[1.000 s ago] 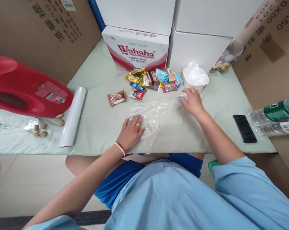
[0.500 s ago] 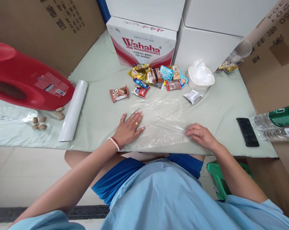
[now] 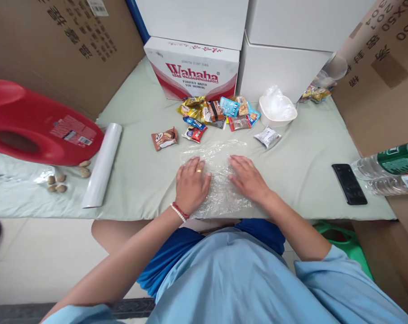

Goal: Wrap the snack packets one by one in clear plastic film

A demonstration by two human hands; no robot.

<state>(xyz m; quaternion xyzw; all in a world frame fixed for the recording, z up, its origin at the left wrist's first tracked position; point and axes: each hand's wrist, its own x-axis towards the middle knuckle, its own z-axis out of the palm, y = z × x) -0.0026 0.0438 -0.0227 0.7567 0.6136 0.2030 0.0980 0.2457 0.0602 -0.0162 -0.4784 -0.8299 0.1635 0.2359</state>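
A crumpled sheet of clear plastic wrap (image 3: 220, 155) lies on the pale green table (image 3: 143, 171) in front of me. My left hand (image 3: 191, 183) rests flat on its left part, fingers spread. My right hand (image 3: 246, 177) presses flat on its right part, close beside the left. Neither hand grips anything. Beyond the wrap lie a white snack packet (image 3: 267, 136), a brown snack packet (image 3: 164, 137) and a pile of several coloured snack packets (image 3: 217, 112).
A white roll (image 3: 102, 163) lies at the left beside a red jug (image 3: 38, 126) and several nuts (image 3: 56, 182). A white bowl (image 3: 276, 112) with plastic stands behind the snacks. A black phone (image 3: 349, 183) and two water bottles (image 3: 389, 168) are at the right. Cardboard boxes (image 3: 193, 69) line the back.
My right hand left the white snack packet at the far side, came back to the wrap's near right edge, then slid left onto the wrap beside my left hand. The wrap is more bunched.
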